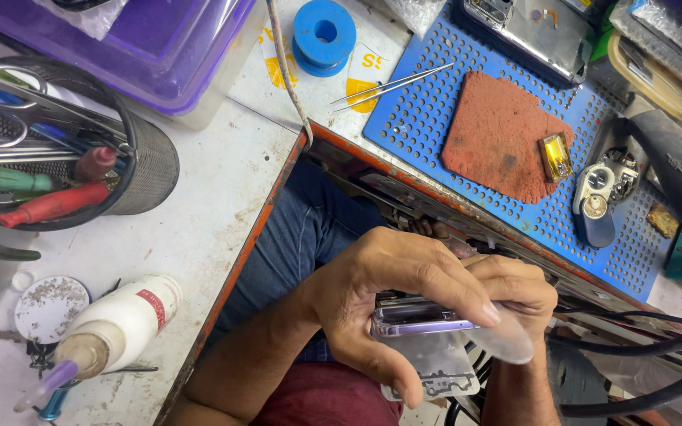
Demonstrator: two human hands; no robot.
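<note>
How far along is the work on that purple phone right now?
Already done: a screen panel hangs loose below the purple phone. In hand: the left hand grips the phone while the right hand works a clear plastic pick at its edge. Left: the tweezers on the bench lie untouched.

The left hand [388,304] sits over the person's lap, forearm rising from the bottom edge, wrist bent, fingers curled across the top of a purple phone [424,322] with the thumb hooked beneath it. The right hand [518,296] closes against the phone's far end, fingers folded, apparently pinching a thin clear pick [507,339].
</note>
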